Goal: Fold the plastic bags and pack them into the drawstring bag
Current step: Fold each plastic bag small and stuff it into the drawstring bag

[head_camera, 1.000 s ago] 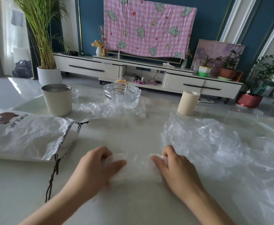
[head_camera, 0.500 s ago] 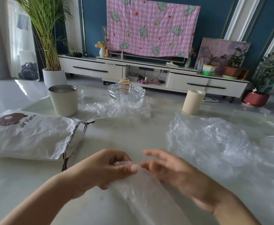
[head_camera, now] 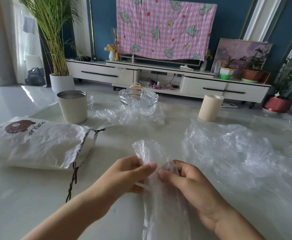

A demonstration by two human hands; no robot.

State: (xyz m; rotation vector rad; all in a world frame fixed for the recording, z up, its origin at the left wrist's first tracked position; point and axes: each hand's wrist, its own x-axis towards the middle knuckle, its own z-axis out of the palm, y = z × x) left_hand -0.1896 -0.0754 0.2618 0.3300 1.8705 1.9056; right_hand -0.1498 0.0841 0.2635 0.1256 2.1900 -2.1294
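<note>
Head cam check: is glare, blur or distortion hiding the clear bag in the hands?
Head view: soft daylight, pale sheen on the table; wide-angle bends the frame edges; the bag, pinched by left hand and right hand, is sharp on top, softer lower down; the pile at right blends into the tabletop.

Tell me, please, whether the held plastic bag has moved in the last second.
Yes: the plastic bag has risen off the table, where it lay flat; left hand and right hand now pinch it.
</note>
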